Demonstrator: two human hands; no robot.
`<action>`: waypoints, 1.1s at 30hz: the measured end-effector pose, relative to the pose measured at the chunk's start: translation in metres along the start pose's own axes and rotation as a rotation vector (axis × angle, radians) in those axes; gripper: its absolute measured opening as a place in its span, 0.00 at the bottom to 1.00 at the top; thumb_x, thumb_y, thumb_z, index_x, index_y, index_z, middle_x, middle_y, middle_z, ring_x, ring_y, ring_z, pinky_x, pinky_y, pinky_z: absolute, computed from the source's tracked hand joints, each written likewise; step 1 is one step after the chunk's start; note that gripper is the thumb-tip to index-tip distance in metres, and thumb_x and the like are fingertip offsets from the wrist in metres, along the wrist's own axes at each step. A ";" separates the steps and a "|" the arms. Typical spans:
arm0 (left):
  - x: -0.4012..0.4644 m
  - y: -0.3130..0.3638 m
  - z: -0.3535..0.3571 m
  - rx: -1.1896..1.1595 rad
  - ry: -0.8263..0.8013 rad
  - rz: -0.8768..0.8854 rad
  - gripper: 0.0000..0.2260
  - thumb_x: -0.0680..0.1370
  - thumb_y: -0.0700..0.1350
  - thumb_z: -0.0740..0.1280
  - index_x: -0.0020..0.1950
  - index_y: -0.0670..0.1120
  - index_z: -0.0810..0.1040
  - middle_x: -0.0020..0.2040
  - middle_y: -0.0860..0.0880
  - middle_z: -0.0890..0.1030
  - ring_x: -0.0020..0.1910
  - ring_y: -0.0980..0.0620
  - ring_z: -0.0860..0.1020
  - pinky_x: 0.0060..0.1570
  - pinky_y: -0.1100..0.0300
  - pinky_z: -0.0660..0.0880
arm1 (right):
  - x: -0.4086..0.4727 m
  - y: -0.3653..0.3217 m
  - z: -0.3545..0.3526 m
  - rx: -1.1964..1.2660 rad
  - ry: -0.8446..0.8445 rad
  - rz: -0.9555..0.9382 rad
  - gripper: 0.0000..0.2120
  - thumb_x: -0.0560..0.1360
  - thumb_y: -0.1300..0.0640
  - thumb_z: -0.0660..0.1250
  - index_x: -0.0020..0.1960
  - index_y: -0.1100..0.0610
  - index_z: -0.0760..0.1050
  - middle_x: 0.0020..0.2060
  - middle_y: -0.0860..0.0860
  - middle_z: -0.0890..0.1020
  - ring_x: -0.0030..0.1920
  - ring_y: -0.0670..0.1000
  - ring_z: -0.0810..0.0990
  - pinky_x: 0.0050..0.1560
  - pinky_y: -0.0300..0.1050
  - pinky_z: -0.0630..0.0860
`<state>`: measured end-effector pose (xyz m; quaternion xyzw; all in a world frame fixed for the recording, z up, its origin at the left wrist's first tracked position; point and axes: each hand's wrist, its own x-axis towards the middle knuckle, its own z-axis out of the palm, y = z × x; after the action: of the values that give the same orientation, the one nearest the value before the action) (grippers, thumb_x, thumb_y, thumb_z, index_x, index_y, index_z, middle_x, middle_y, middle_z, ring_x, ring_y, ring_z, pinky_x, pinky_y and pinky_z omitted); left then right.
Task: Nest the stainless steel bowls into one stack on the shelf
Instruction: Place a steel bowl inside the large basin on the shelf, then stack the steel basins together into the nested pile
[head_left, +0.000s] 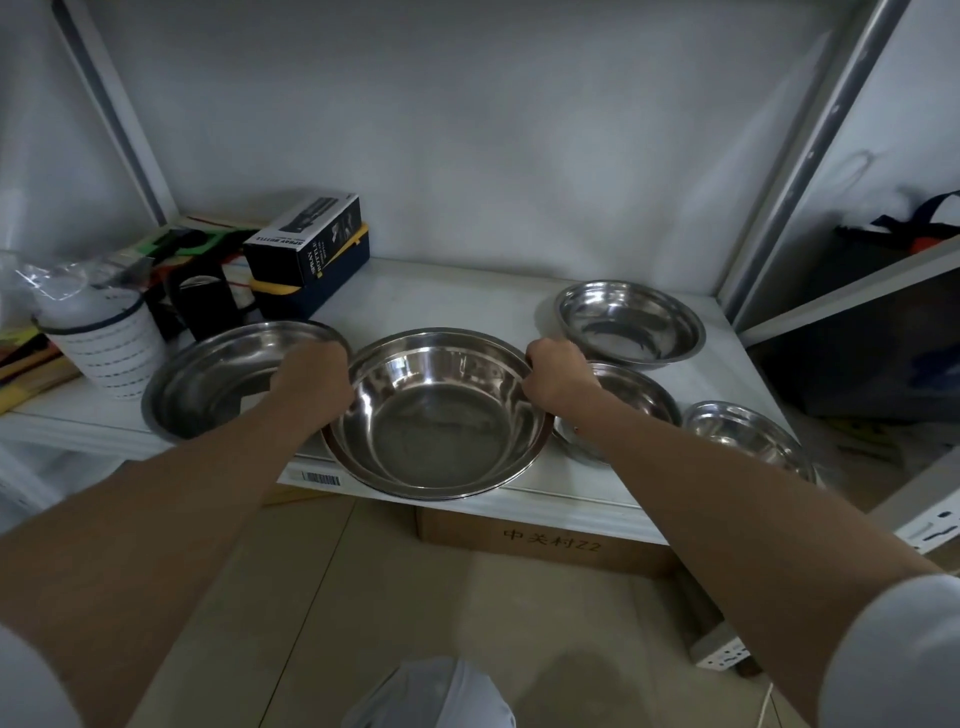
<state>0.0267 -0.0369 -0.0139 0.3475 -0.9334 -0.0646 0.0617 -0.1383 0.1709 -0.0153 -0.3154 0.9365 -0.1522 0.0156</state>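
Both hands grip the largest steel bowl (439, 415) by opposite sides of its rim: the left hand (317, 382) is closed over the left edge and the right hand (558, 379) is closed over the right edge, fingers curled over the lip. This bowl sits at the front middle of the white shelf (467, 296), its near rim hanging slightly past the shelf's front edge, and a second rim line shows just under its near side, so it may rest in another bowl, though I cannot tell for sure. To its left a wide shallow bowl (208, 384) lies on the shelf, partly hidden behind the left forearm and touching or nearly touching the big bowl. Behind the right hand stands a medium bowl (631, 322) toward the back right. Just beside the big bowl on the right, under the right wrist, is another bowl (639, 395), and at the front right corner sits the smallest bowl (748, 436), apart from the others. All bowls are upright and empty. On the left end of the shelf stand a white ribbed cup (114, 353) holding clear plastic, a black cylinder (202, 306), and a black spray bottle box (306, 239) lying on a dark blue and yellow case (332, 280). Below the shelf a cardboard box (545, 545) rests on the tiled floor
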 end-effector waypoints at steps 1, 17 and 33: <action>0.001 -0.001 -0.001 0.010 -0.006 -0.006 0.09 0.77 0.42 0.68 0.38 0.40 0.76 0.34 0.45 0.77 0.34 0.50 0.76 0.35 0.59 0.70 | 0.002 0.003 0.001 0.017 0.014 -0.004 0.10 0.74 0.61 0.63 0.52 0.63 0.79 0.50 0.59 0.80 0.55 0.60 0.78 0.52 0.49 0.77; 0.009 0.009 0.004 0.012 0.060 0.071 0.10 0.79 0.49 0.59 0.53 0.45 0.75 0.50 0.44 0.78 0.49 0.45 0.76 0.47 0.48 0.77 | 0.042 0.052 -0.015 -0.117 0.040 0.278 0.12 0.77 0.60 0.63 0.58 0.61 0.78 0.47 0.55 0.81 0.52 0.56 0.81 0.49 0.48 0.75; 0.011 0.033 -0.017 -0.234 0.161 0.149 0.21 0.80 0.50 0.55 0.70 0.46 0.73 0.66 0.44 0.77 0.65 0.43 0.73 0.59 0.49 0.70 | 0.053 0.000 -0.036 -0.160 0.485 -0.320 0.11 0.70 0.70 0.64 0.50 0.65 0.80 0.50 0.60 0.81 0.52 0.62 0.79 0.45 0.53 0.79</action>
<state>0.0002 -0.0206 0.0091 0.2716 -0.9348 -0.1398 0.1811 -0.1847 0.1493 0.0229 -0.4134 0.8604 -0.1492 -0.2578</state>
